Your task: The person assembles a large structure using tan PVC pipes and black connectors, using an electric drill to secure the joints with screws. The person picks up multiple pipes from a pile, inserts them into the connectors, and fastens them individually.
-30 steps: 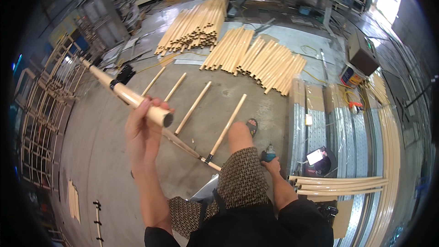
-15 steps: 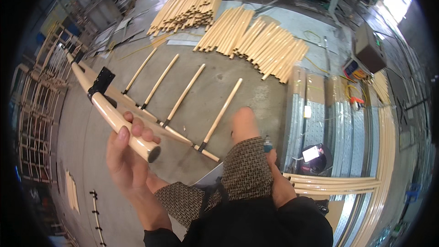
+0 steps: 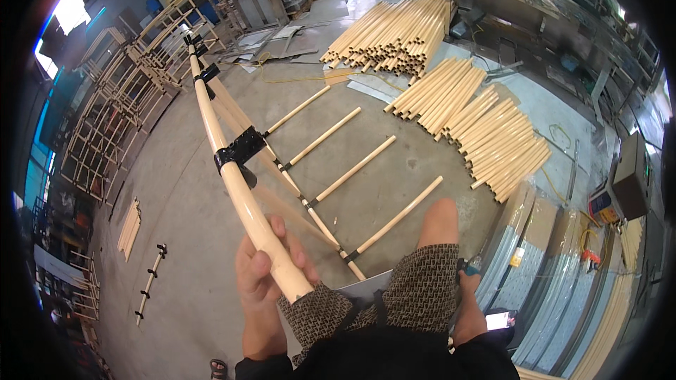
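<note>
My left hand (image 3: 262, 267) is wrapped round the near end of a long cream pipe (image 3: 246, 200), just above my lap. The pipe slants away to the far left and carries black pipe joints (image 3: 241, 149) along its length. My right hand (image 3: 469, 294), low beside my right knee, is closed on a small teal-and-dark object (image 3: 470, 266) whose kind I cannot make out. On the floor below the held pipe lies another cream pipe (image 3: 322, 231), with several thinner-looking pipes (image 3: 389, 222) branching off it through black joints.
Piles of loose cream pipes (image 3: 394, 32) lie at the far right of centre. Wrapped metal profiles (image 3: 542, 267) and a phone with a lit screen (image 3: 498, 320) are at my right. Pipe racks (image 3: 116, 112) stand far left; a short jointed pipe (image 3: 149, 285) lies on the floor.
The view has swung left, so the scene sits further right. My left hand and the near end of the held pipe have moved lower, towards my lap. Both hands keep their hold.
</note>
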{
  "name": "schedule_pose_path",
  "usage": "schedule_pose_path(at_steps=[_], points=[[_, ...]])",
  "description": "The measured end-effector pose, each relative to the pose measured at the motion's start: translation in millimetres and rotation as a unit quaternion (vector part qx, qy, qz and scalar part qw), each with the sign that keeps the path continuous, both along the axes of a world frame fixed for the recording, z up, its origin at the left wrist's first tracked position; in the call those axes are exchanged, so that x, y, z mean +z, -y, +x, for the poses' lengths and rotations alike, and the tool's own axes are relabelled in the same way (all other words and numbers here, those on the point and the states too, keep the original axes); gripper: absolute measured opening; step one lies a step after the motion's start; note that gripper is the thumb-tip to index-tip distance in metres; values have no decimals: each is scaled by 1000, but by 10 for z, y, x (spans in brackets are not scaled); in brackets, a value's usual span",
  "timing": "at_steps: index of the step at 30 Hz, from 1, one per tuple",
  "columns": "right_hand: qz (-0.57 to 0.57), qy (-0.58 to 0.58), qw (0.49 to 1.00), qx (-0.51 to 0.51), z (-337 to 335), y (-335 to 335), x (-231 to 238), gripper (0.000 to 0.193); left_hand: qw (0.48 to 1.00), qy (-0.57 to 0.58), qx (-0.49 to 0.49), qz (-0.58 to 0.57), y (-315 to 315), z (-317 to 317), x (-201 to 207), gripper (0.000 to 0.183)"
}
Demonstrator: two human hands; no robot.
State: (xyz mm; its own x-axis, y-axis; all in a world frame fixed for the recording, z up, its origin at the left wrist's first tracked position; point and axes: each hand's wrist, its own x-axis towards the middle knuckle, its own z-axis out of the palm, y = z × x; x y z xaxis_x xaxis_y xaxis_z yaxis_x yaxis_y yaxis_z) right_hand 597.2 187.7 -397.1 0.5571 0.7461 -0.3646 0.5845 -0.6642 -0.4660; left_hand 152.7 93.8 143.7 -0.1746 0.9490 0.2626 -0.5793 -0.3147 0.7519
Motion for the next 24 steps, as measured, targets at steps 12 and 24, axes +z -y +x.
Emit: schedule_pose_path(at_steps=[12, 24], points=[[-157, -132, 978, 26, 236, -135, 295, 69, 996, -59, 72, 14, -160, 106, -252, 59], [-468, -236, 814, 250, 609, -795, 910, 58, 972, -23, -145, 186, -683, -9, -489, 62]])
